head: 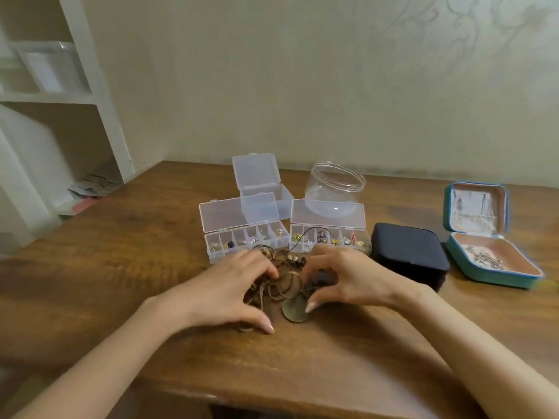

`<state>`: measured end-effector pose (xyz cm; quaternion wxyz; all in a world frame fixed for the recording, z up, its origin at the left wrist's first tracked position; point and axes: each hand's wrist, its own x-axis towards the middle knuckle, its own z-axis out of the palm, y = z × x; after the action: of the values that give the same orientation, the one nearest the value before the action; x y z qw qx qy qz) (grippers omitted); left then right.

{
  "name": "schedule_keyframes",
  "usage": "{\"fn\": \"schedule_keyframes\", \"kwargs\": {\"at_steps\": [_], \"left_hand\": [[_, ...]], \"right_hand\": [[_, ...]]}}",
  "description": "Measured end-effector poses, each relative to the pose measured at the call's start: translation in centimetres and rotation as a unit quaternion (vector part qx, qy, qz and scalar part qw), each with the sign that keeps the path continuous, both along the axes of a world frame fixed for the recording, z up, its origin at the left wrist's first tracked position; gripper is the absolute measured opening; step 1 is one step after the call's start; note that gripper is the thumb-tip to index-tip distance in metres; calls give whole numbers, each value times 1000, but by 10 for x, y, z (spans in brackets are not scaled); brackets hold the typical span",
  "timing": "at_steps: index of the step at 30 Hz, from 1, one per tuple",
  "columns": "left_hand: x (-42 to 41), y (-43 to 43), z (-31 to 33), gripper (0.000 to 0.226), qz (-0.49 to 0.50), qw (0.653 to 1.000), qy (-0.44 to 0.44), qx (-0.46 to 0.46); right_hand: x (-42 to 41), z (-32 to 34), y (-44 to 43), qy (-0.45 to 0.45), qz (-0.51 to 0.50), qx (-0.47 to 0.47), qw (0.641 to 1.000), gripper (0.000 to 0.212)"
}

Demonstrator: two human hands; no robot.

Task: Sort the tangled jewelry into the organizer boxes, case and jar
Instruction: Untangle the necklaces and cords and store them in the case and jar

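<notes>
Tangled jewelry [287,281] is kept on surface [121,267] before organizer boxes [305,216], gripped by curled left hand [233,285] and right hand [348,276]. Knots may be tightened if yanked apart; a box may be dragged by black cord [314,228].

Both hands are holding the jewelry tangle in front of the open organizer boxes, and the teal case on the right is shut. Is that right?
Not quite: the head view shows the teal case open, lid upright, small pieces in its base. The rest stands: left hand and right hand hold the jewelry tangle in front of the open organizer boxes.
</notes>
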<state>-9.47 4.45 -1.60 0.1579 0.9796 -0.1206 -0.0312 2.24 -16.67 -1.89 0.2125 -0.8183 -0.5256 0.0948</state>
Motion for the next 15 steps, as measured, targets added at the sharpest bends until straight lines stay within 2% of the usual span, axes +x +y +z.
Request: {"fn": "schedule_keyframes", "kwargs": {"at_steps": [2, 5, 7, 9, 11, 13, 15], "left_hand": [[-5, -1, -10, 60, 15, 999, 15, -31], [-7, -2, -10, 52, 18, 999, 15, -41], [0, -4, -6, 52, 8, 1000, -21, 0], [14, -12, 2, 59, 0, 995, -97, 6], [31, -27, 14, 68, -5, 990, -129, -48], [46, -50, 26, 64, 4, 986, -56, -157], [62, -68, 29, 42, -14, 963, 22, -267]], "right_hand": [[-2, -6, -1, 5, -2, 22, 1000, 15], [0, -1, -10, 112, -7, 108, 988, 9], [0, 8, -17, 210, -19, 201, 957, 9], [-1, 15, -22, 273, -27, 290, 917, 12], [-2, 20, -24, 280, -52, 359, 889, 10], [-2, 23, -25, 266, -92, 415, 865, 9], [0, 22, -25, 235, -126, 444, 856, 7]]}}
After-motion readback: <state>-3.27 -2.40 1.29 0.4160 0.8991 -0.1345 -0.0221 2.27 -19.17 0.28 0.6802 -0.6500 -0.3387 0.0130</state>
